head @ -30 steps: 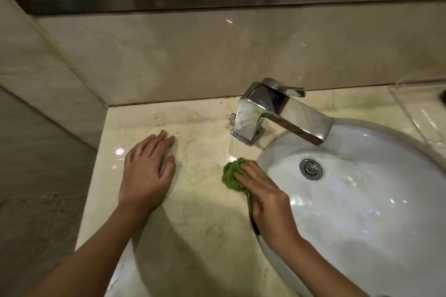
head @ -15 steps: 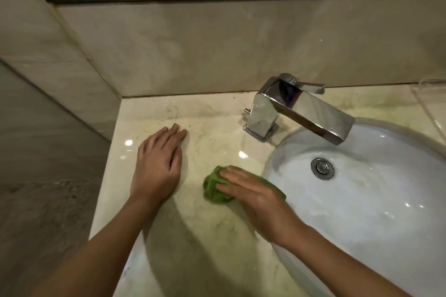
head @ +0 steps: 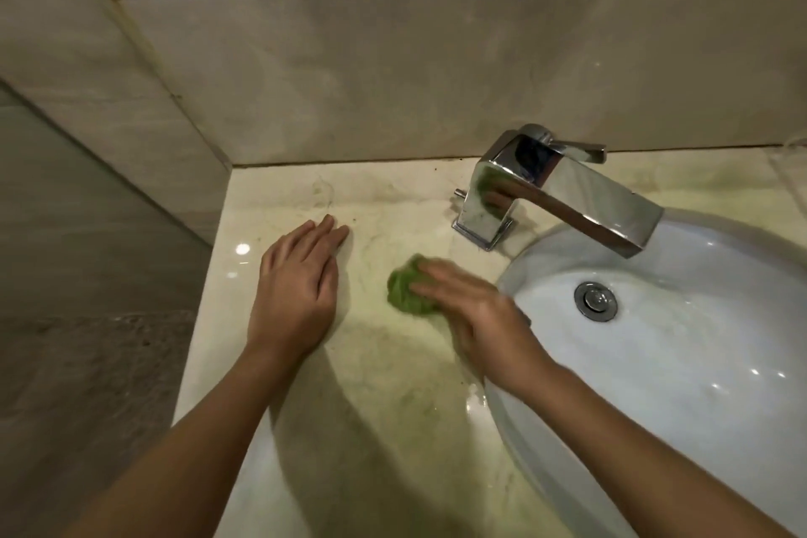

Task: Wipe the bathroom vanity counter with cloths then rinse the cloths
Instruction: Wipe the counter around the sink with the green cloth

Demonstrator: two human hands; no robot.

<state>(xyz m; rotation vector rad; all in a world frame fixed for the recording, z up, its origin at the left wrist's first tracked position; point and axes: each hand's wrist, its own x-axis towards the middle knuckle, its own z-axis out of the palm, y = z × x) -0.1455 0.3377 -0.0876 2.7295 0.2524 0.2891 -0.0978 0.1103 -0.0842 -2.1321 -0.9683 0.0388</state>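
The left hand (head: 294, 297) is laid flat on the marble counter (head: 384, 428) near its left edge, fingers straight and together, holding nothing. Just beside it, a bunched green cloth (head: 406, 288) is pressed onto the counter under the blurred right hand (head: 476, 315), fingers extended over it. The chrome faucet (head: 546, 188) and white basin (head: 698, 384) are seen rightward.

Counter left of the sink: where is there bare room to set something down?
The counter is bare near its front edge, between the two forearms, and along the back wall left of the faucet. The strip between left hand, green cloth under right hand, and sink is crowded.
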